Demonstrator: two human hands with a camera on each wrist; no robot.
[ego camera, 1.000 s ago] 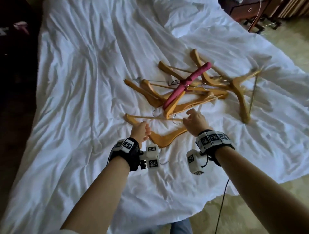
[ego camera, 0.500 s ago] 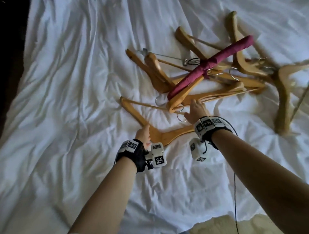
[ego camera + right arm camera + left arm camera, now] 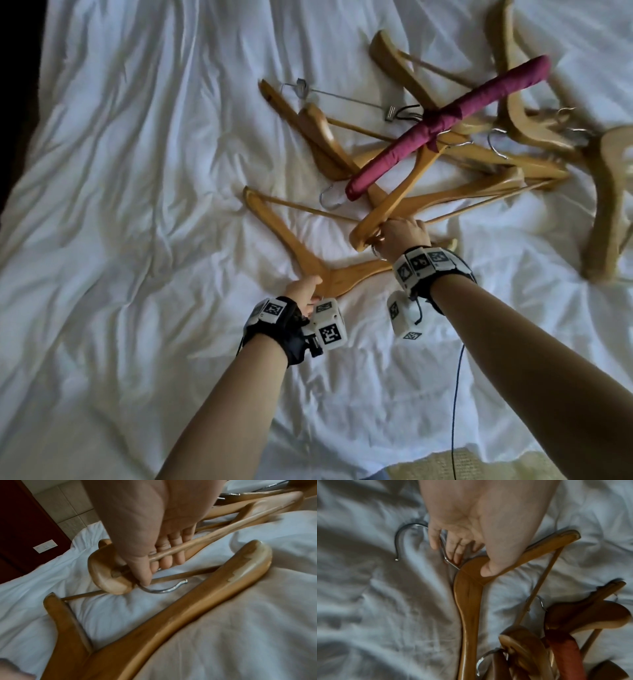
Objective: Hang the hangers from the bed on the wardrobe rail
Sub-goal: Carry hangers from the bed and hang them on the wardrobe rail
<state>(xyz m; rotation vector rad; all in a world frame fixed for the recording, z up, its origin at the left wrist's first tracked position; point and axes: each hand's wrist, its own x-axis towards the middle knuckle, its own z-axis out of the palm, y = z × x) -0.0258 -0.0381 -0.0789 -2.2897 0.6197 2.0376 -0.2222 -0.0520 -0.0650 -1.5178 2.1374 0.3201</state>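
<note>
Several wooden hangers lie in a pile on the white bed sheet (image 3: 137,205). The nearest hanger (image 3: 274,229) lies flat, and my left hand (image 3: 305,286) grips it at the neck. In the left wrist view my left hand (image 3: 471,540) has its thumb on the wood of this hanger (image 3: 469,601) and its fingers round the stem of the metal hook (image 3: 402,538). My right hand (image 3: 404,233) grips the near end of a second hanger (image 3: 404,192). The right wrist view shows the fingers of my right hand (image 3: 145,527) curled round that hanger's bar (image 3: 188,545). No wardrobe rail is in view.
A maroon padded hanger (image 3: 445,120) lies across the pile, over the hanger in my right hand. A clip hanger with a metal bar (image 3: 342,96) lies at the far left of the pile. A cable (image 3: 457,394) hangs from my right wrist. Floor (image 3: 479,466) shows past the bed's near edge.
My view has closed in on the pile. My left hand slid to the near hanger's neck and gripped it. My right hand reached forward and closed on the second hanger's end.
</note>
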